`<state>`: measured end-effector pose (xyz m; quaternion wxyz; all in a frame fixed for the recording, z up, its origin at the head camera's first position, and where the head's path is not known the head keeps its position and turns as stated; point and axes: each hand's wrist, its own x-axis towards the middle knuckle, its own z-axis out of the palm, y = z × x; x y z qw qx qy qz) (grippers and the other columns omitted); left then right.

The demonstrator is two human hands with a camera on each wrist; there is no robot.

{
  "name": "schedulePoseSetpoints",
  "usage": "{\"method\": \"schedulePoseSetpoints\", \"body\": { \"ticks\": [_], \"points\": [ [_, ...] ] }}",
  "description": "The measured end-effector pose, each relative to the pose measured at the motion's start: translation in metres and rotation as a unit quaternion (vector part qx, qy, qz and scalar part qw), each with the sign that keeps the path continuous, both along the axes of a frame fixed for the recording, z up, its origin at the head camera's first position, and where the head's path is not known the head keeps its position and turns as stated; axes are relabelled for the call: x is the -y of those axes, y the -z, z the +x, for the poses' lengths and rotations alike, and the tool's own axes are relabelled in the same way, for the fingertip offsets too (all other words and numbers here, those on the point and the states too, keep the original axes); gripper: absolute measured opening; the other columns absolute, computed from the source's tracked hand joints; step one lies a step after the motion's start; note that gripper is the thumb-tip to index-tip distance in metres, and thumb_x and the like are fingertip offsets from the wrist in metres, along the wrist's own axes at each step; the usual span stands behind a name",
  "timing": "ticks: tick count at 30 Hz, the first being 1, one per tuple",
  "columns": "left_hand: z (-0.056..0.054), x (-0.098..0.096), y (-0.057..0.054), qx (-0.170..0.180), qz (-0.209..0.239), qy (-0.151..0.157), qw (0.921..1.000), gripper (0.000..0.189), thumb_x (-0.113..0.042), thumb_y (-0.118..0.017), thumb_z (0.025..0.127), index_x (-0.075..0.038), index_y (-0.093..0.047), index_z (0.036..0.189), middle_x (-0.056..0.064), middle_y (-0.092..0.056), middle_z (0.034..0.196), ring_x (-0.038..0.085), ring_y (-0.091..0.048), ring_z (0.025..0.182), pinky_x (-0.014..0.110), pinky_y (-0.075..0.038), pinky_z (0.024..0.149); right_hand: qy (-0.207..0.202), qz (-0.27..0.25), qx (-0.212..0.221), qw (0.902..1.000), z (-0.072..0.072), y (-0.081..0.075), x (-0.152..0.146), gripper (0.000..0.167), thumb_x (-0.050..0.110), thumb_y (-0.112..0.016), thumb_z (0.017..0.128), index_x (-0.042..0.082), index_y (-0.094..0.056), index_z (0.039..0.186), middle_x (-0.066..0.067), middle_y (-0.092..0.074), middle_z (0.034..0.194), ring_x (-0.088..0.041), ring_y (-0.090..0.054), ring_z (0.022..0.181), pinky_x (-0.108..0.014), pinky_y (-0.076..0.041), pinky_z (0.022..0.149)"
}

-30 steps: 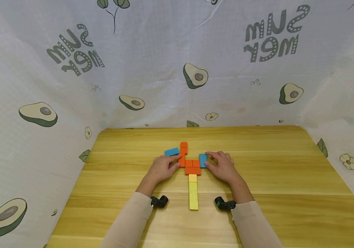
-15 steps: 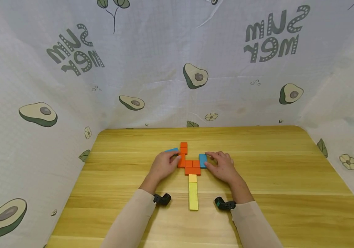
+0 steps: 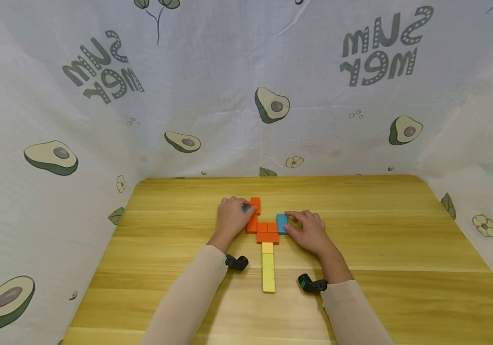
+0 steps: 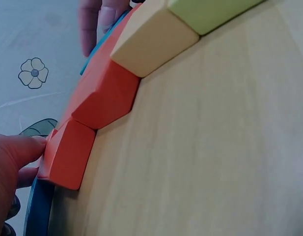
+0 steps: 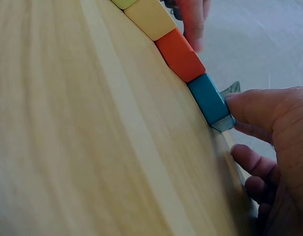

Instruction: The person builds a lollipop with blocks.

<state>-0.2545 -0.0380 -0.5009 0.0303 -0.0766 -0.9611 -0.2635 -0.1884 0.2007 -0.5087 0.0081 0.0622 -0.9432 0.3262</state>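
My left hand (image 3: pixel 231 219) is at the upper left of a flat row of coloured blocks. Its thumb and index finger pinch a blue block (image 3: pixel 245 208), mostly covered by the hand, with the thumb tip overlapping the orange blocks. In the left wrist view this blue block (image 4: pixel 38 211) reaches away beneath the hand, close beside an orange block (image 4: pixel 72 155). On the other side, my right hand (image 3: pixel 312 232) holds an upright blue block (image 3: pixel 282 224) between thumb and index finger. That block (image 5: pixel 208 98) meets an orange block (image 5: pixel 180 55) end to end in the right wrist view.
Several orange blocks (image 3: pixel 268 237) form the middle of the shape. Below them, a small pale orange block (image 3: pixel 267 247) and a long yellow-green block (image 3: pixel 268 273) run toward me. A printed cloth (image 3: pixel 229 96) surrounds the wooden table (image 3: pixel 380 287) at the back and sides.
My left hand has moved up from the long orange block and now covers most of the tilted blue block. The right hand stays where it was on its blue block.
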Motion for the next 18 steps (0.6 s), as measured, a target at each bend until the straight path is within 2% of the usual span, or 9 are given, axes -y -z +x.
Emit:
{"method": "schedulePoseSetpoints", "body": {
  "ticks": [3, 9, 12, 15, 18],
  "points": [
    [-0.005, -0.004, -0.001, 0.003, -0.009, -0.007, 0.9999, 0.036, -0.053, -0.067, 0.095, -0.021, -0.08, 0.107, 0.002, -0.071, 0.106, 0.025, -0.051, 0.092, 0.04, -0.041, 0.087, 0.002, -0.002, 0.0, 1.0, 0.001, -0.001, -0.001, 0.048, 0.032, -0.069, 0.097, 0.014, -0.061, 0.141, -0.016, -0.062, 0.122, -0.041, -0.046, 0.118, -0.061, -0.031, 0.098],
    [-0.013, -0.006, -0.003, 0.011, -0.017, -0.024, 0.9995, 0.031, -0.048, -0.066, 0.097, -0.022, -0.081, 0.106, 0.001, -0.07, 0.106, 0.024, -0.047, 0.09, 0.035, -0.035, 0.081, 0.002, 0.001, 0.001, 1.0, 0.0, 0.001, -0.002, 0.048, 0.033, -0.068, 0.097, 0.015, -0.061, 0.141, -0.016, -0.061, 0.122, -0.041, -0.046, 0.119, -0.061, -0.031, 0.098],
    [-0.016, -0.006, -0.003, 0.006, -0.032, -0.035, 0.9989, 0.031, -0.047, -0.064, 0.099, -0.022, -0.081, 0.106, 0.001, -0.071, 0.106, 0.025, -0.048, 0.092, 0.036, -0.036, 0.081, 0.003, 0.002, 0.003, 1.0, -0.001, 0.002, -0.002, 0.048, 0.033, -0.069, 0.097, 0.016, -0.061, 0.141, -0.016, -0.062, 0.123, -0.04, -0.046, 0.119, -0.06, -0.031, 0.097],
    [-0.017, -0.005, -0.003, -0.002, -0.046, -0.049, 0.9978, 0.035, -0.05, -0.062, 0.099, -0.021, -0.081, 0.104, 0.001, -0.07, 0.103, 0.026, -0.05, 0.094, 0.038, -0.038, 0.084, 0.003, 0.002, 0.003, 1.0, -0.001, 0.002, -0.002, 0.048, 0.033, -0.069, 0.097, 0.016, -0.061, 0.141, -0.016, -0.062, 0.123, -0.04, -0.047, 0.119, -0.06, -0.031, 0.096],
    [-0.017, -0.005, -0.004, 0.001, -0.047, -0.057, 0.9973, 0.043, -0.059, -0.063, 0.096, -0.019, -0.08, 0.099, 0.002, -0.068, 0.099, 0.027, -0.049, 0.094, 0.041, -0.039, 0.088, 0.001, -0.001, 0.004, 1.0, -0.002, 0.002, -0.001, 0.048, 0.032, -0.069, 0.097, 0.016, -0.061, 0.141, -0.016, -0.061, 0.123, -0.04, -0.046, 0.119, -0.06, -0.031, 0.097]
  ]
}}
